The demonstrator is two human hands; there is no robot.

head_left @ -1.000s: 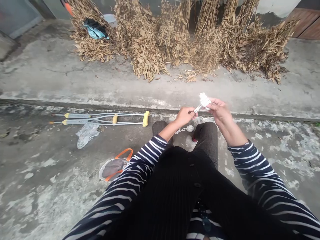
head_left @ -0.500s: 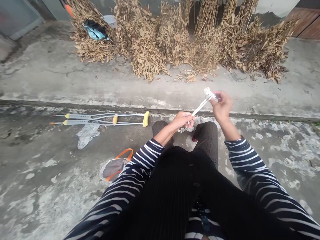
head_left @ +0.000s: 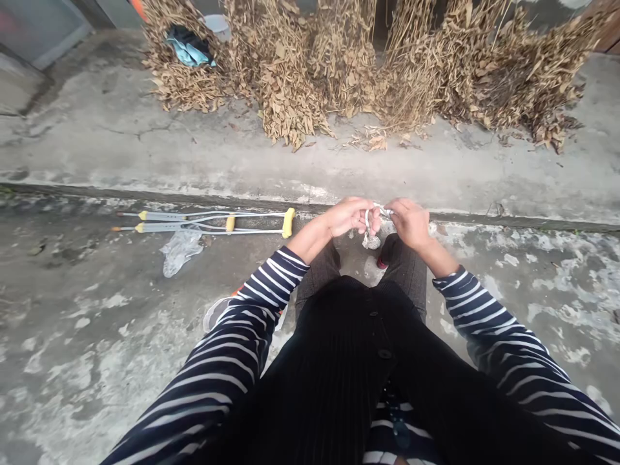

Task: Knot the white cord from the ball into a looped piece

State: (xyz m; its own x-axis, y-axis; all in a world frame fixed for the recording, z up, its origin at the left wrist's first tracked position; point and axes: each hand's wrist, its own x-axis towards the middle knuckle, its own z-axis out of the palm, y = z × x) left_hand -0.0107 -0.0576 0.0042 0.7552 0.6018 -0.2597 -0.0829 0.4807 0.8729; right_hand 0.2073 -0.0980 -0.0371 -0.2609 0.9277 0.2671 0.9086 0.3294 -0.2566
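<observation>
My left hand (head_left: 349, 216) and my right hand (head_left: 409, 223) meet in front of my knees, fingers curled. Between them they pinch a thin metal rod with white fluffy wrapping (head_left: 382, 211), mostly hidden by my fingers. A small tangle of white thread (head_left: 371, 240) hangs below my left hand and seems joined to it, though the link is hard to see. My black-trousered knees (head_left: 407, 271) lie under my hands, and a red-edged shoe (head_left: 382, 263) shows between them.
Aluminium crutches with yellow grips (head_left: 208, 223) lie on the concrete to my left, beside a clear plastic bag (head_left: 181, 253). A raised concrete step edge (head_left: 465, 216) runs ahead. Beyond it stand bundles of dried plants (head_left: 339, 71), with a blue cloth (head_left: 188, 48) on them.
My hands have closed together, and the rod no longer sticks out between them. The view has tilted slightly, and my left sleeve now covers most of the orange-handled bag.
</observation>
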